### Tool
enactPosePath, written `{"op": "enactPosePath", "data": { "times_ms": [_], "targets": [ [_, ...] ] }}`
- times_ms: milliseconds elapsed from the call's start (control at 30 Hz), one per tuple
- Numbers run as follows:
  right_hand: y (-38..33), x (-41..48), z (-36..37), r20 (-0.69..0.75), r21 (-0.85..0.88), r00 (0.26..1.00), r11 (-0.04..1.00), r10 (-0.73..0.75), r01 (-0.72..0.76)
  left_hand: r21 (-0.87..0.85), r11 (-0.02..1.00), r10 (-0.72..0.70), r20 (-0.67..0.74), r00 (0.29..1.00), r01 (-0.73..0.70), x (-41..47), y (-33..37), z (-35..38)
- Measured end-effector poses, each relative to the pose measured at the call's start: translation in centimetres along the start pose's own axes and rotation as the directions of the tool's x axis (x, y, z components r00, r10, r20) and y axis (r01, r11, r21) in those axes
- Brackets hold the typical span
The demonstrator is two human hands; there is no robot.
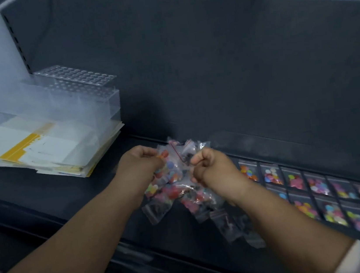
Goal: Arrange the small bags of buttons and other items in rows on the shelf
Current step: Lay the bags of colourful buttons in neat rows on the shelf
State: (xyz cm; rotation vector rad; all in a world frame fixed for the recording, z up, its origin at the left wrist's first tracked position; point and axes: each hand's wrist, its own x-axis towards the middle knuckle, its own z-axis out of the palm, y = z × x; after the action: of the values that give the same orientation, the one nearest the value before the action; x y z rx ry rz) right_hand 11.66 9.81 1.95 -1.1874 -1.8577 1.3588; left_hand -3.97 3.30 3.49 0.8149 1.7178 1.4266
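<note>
**Both hands hold a bunch of button bags over the shelf**

A dark shelf runs across the lower half of the frame, with a dark back panel rising behind it. At the left lies a stack of papers, and a clear rack full of holes stands on it. In the lower right, rows of bags lie flat on the shelf, side by side, each with coloured buttons inside. In the centre, a loose bunch of bags hangs just above the shelf. The left hand is curled round the bunch's left side. The right hand, close beside it, pinches the bunch on its right side.
</note>
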Motion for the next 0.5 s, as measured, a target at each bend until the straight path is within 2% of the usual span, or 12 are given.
{"op": "enactPosePath", "data": {
  "times_ms": [200, 367, 433, 500],
  "targets": [
    [1.3, -1.2, -2.0, 0.077, -0.197, 0.995, 0.978, -0.058, 0.073, -0.038, 0.999, -0.01, -0.082, 0.997, 0.007, -1.2, 0.7, 0.8],
    [1.1, -0.7, -0.3, 0.158, -0.327, 0.985, 0.938, -0.07, 0.119, -0.071, 0.996, -0.07, -0.173, 0.982, 0.059, -2.3, -1.0, -0.3],
    [0.8, -0.3, 1.2, 0.164, -0.339, 0.984, 0.933, -0.064, 0.117, -0.087, 0.994, -0.08, -0.201, 0.976, 0.064, -2.4, -1.5, -1.3],
    [0.6, 0.3, 2.5, 0.131, -0.425, 0.988, 0.896, -0.084, 0.133, -0.082, 0.995, -0.078, -0.224, 0.972, 0.061, -2.5, -1.7, -2.4]
  ]
}}
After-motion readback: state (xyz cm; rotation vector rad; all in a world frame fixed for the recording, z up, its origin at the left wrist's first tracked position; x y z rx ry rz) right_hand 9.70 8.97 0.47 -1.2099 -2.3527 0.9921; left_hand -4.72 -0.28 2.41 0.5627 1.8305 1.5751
